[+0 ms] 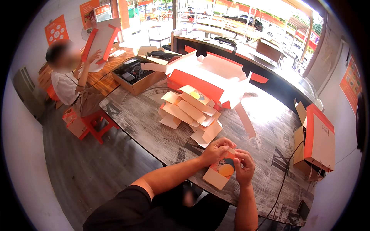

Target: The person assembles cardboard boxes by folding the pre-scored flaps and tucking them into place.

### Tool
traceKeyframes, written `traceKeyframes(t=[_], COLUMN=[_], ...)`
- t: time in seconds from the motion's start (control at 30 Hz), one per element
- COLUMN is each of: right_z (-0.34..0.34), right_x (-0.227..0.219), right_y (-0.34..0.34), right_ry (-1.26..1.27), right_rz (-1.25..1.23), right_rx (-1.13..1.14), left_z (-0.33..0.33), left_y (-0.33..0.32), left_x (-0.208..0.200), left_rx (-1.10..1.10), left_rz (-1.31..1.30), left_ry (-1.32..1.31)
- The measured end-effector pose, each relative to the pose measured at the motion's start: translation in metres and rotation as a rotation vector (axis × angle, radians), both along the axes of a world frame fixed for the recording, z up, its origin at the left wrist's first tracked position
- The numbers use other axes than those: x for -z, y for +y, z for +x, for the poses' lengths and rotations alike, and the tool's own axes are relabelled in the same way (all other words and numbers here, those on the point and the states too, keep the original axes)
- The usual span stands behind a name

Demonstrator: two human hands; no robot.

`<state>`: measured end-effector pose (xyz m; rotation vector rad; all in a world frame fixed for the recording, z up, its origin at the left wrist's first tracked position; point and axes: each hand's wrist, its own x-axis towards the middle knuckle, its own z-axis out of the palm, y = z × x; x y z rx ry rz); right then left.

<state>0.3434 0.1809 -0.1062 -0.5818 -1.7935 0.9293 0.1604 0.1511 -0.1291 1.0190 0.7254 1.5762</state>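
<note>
Close to the table's near edge, a small printed cardboard box (224, 168) lies between my hands, its lower part plain tan and its face showing a yellow disc on a red and dark pattern. My left hand (218, 150) pinches the far end of the box at a flap. On the same end, the fingers of my right hand (244, 165) are bent around the right edge. Just beyond my hands, several similar unfolded small boxes (191, 109) are piled loosely on the table, some with printed faces and some with tan insides showing.
A large open orange and white box (196, 82) stands behind the pile. An orange bag (320, 138) sits by a carton at the right, near a black cable (287, 173). Left, a brown carton (135, 87) holds dark devices. A seated person (71, 82) handles an orange-edged box.
</note>
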Motion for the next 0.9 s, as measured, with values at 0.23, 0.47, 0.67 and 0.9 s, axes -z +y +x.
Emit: traceKeyframes(t=[0.23,0.47,0.67,0.9], right_z=[-0.001,0.004,-0.006,0.001], right_x=[0.002,0.005,0.009,0.011], right_y=[0.001,0.009,0.001,0.007], right_ry=[0.109,0.067,0.274,0.371], right_rz=[-0.105,0.021,-0.284,-0.640], right_rx=[0.009,0.079,-0.022,-0.043], left_z=[0.002,-0.002,0.001,0.001], left_y=[-0.002,-0.004,-0.001,0.002], left_x=[-0.006,-0.003,-0.002,0.002], left_rx=[0.082,0.107,0.001,0.125], left_rz=[0.070,0.000,0.045,-0.019], left_ry=[0.015,0.183,0.108,-0.049])
